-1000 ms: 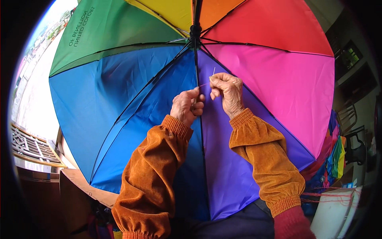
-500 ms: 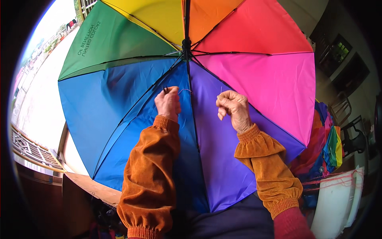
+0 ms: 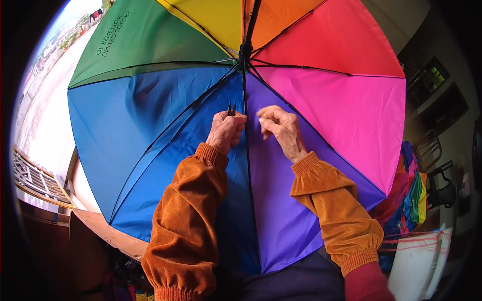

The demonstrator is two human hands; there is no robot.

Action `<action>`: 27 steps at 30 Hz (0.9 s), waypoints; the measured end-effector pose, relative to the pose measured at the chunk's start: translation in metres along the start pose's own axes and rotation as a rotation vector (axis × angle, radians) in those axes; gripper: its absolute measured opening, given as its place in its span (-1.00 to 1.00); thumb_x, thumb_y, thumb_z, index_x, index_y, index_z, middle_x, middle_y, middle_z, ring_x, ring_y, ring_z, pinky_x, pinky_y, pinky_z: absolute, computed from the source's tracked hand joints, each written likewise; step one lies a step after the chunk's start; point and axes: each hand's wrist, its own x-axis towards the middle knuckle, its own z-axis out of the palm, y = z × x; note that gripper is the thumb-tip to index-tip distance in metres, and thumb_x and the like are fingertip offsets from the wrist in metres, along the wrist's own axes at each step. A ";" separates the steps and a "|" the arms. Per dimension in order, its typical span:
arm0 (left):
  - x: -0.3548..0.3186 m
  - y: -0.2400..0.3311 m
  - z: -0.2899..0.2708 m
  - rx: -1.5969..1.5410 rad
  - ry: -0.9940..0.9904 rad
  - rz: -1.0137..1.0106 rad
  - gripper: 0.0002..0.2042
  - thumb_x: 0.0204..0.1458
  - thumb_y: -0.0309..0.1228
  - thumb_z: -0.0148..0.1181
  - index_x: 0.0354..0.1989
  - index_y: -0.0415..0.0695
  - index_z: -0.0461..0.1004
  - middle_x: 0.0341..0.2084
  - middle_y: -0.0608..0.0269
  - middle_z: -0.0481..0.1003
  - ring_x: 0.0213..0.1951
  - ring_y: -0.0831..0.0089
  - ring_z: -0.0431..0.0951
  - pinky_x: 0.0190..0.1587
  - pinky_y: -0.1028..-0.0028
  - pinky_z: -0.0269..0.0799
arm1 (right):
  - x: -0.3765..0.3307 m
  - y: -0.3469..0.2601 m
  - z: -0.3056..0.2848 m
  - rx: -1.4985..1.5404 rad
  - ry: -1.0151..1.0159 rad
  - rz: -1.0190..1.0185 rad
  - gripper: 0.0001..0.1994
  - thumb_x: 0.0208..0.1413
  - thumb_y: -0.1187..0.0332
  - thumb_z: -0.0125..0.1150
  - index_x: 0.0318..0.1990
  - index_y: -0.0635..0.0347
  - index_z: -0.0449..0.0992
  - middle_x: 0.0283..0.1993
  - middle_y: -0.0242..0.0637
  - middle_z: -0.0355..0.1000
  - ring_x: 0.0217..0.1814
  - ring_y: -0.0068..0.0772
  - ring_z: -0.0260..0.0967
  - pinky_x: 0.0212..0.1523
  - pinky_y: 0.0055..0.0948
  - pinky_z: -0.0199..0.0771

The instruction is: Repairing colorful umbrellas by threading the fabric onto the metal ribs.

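An open umbrella (image 3: 291,200) with rainbow-coloured panels fills the view, its underside, black ribs and central shaft (image 3: 252,22) facing me. My left hand (image 3: 227,131) is closed around small dark thread snips (image 3: 231,109), whose two pointed tips stick up past the fingers. Its thumb and fingertips pinch at the black rib (image 3: 245,100) between the blue and purple panels. Just right of that rib, over the purple panel, my right hand (image 3: 282,131) is closed in a pinch. A thin needle showed in that pinch a moment ago; blur hides it now.
Brightly coloured folded cloth (image 3: 414,198) lies at the right, by a dark chair (image 3: 442,185). Below it stands a white panel (image 3: 414,258) with reddish threads over it. A wooden edge (image 3: 108,233) and a metal grille (image 3: 40,178) are at the left.
My left hand has moved right, up to the rib, and the snips' tips show more clearly. My right hand has shifted slightly left and up. The umbrella sits a little differently in view.
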 end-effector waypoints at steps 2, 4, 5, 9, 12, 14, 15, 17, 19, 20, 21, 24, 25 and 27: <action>-0.001 0.001 0.001 0.000 -0.002 0.024 -0.86 -0.03 -0.43 0.05 -0.59 -0.01 0.27 -0.77 0.55 0.14 -0.79 0.78 0.03 -0.78 0.68 -0.17 | 0.011 0.003 0.009 -0.036 -0.016 -0.042 -0.89 0.01 0.47 0.06 -0.48 0.33 0.42 -0.60 -0.37 0.30 -0.62 -0.66 0.24 -0.62 -0.62 0.33; -0.002 0.002 0.001 0.006 -0.005 0.046 -0.85 -0.01 -0.41 0.03 -0.59 -0.01 0.27 -0.76 0.57 0.14 -0.77 0.79 0.03 -0.76 0.69 -0.15 | 0.020 0.013 0.013 -0.088 -0.077 -0.050 -0.88 0.01 0.46 0.06 -0.48 0.33 0.43 -0.60 -0.38 0.30 -0.59 -0.66 0.24 -0.59 -0.60 0.35; -0.002 0.002 0.001 0.010 -0.005 0.058 -0.85 0.00 -0.40 0.02 -0.59 -0.01 0.27 -0.76 0.58 0.14 -0.76 0.80 0.03 -0.75 0.70 -0.13 | 0.022 0.017 0.013 -0.112 -0.110 -0.056 -0.88 0.01 0.46 0.05 -0.48 0.33 0.43 -0.59 -0.38 0.30 -0.58 -0.67 0.24 -0.58 -0.58 0.36; 0.006 -0.012 -0.001 0.438 0.264 0.107 -0.84 0.03 -0.33 0.00 -0.54 -0.08 0.33 -0.76 0.41 0.22 -0.77 0.60 0.18 -0.71 0.59 0.08 | 0.023 0.027 0.005 0.140 -0.027 0.070 -0.89 -0.01 0.48 0.07 -0.50 0.33 0.43 -0.59 -0.38 0.31 -0.60 -0.67 0.21 -0.59 -0.58 0.36; 0.005 -0.014 -0.012 0.836 0.359 0.348 -0.82 0.02 -0.31 -0.01 -0.48 -0.15 0.39 -0.68 0.24 0.38 -0.63 0.35 0.37 -0.58 0.39 0.25 | 0.027 0.022 0.003 0.228 0.012 0.073 -0.90 -0.02 0.49 0.08 -0.51 0.34 0.43 -0.58 -0.38 0.31 -0.62 -0.67 0.19 -0.59 -0.59 0.36; 0.004 -0.014 -0.011 1.039 0.391 0.472 -0.80 0.01 -0.30 -0.01 -0.46 -0.19 0.41 -0.64 0.15 0.46 -0.56 0.22 0.47 -0.51 0.29 0.34 | 0.027 0.018 0.002 0.275 0.040 0.072 -0.90 -0.03 0.50 0.09 -0.52 0.34 0.42 -0.58 -0.38 0.31 -0.63 -0.68 0.18 -0.60 -0.59 0.37; 0.003 -0.016 -0.008 1.068 0.368 0.510 -0.80 0.00 -0.30 0.00 -0.44 -0.18 0.42 -0.62 0.13 0.46 -0.52 0.19 0.47 -0.47 0.26 0.34 | 0.028 0.019 0.003 0.273 0.039 0.065 -0.89 -0.04 0.51 0.08 -0.54 0.35 0.42 -0.60 -0.38 0.29 -0.64 -0.68 0.18 -0.62 -0.59 0.36; -0.001 -0.016 0.000 1.125 0.319 0.585 -0.81 -0.02 -0.29 0.03 -0.39 -0.16 0.44 -0.58 0.09 0.47 -0.44 0.11 0.48 -0.39 0.21 0.34 | 0.028 0.019 0.006 0.273 0.035 0.049 -0.88 -0.05 0.53 0.06 -0.58 0.36 0.40 -0.63 -0.38 0.27 -0.66 -0.68 0.17 -0.66 -0.59 0.36; -0.003 -0.014 0.008 1.247 0.322 0.619 -0.81 -0.03 -0.29 0.03 -0.39 -0.15 0.44 -0.59 0.09 0.47 -0.45 0.12 0.48 -0.39 0.22 0.35 | 0.029 0.016 0.006 0.274 0.043 0.039 -0.88 -0.06 0.53 0.06 -0.58 0.37 0.40 -0.63 -0.38 0.27 -0.66 -0.68 0.17 -0.66 -0.59 0.36; -0.003 -0.013 0.012 1.360 0.331 0.655 -0.82 -0.04 -0.29 0.03 -0.39 -0.15 0.44 -0.60 0.10 0.46 -0.45 0.12 0.48 -0.40 0.22 0.35 | 0.030 0.014 0.005 0.268 0.043 0.029 -0.88 -0.06 0.53 0.06 -0.58 0.37 0.41 -0.63 -0.38 0.27 -0.66 -0.68 0.16 -0.66 -0.59 0.37; -0.003 -0.012 0.016 1.472 0.341 0.690 -0.82 -0.05 -0.30 0.04 -0.39 -0.14 0.44 -0.60 0.11 0.46 -0.46 0.13 0.48 -0.40 0.22 0.35 | 0.030 0.013 0.005 0.262 0.042 0.020 -0.88 -0.06 0.54 0.06 -0.58 0.37 0.41 -0.63 -0.38 0.27 -0.67 -0.68 0.16 -0.66 -0.59 0.37; 0.001 -0.011 0.020 1.621 0.313 0.616 -0.80 -0.07 -0.28 0.07 -0.38 -0.15 0.47 -0.56 0.10 0.47 -0.47 0.13 0.48 -0.44 0.23 0.35 | 0.029 0.011 0.006 0.268 0.037 0.023 -0.88 -0.06 0.54 0.06 -0.58 0.37 0.41 -0.64 -0.39 0.27 -0.67 -0.68 0.16 -0.66 -0.59 0.37; 0.002 -0.010 0.021 1.692 0.303 0.574 -0.79 -0.09 -0.27 0.09 -0.38 -0.16 0.48 -0.54 0.10 0.47 -0.47 0.14 0.48 -0.46 0.24 0.35 | 0.029 0.011 0.007 0.269 0.029 0.026 -0.89 -0.06 0.54 0.06 -0.57 0.37 0.41 -0.64 -0.39 0.27 -0.67 -0.68 0.16 -0.66 -0.58 0.38; 0.004 -0.010 0.023 1.690 0.291 0.585 -0.80 -0.09 -0.30 0.08 -0.41 -0.17 0.47 -0.56 0.09 0.46 -0.48 0.13 0.48 -0.46 0.22 0.34 | 0.029 0.009 0.007 0.261 0.040 0.022 -0.89 -0.07 0.54 0.06 -0.57 0.38 0.41 -0.64 -0.39 0.26 -0.67 -0.68 0.16 -0.66 -0.58 0.38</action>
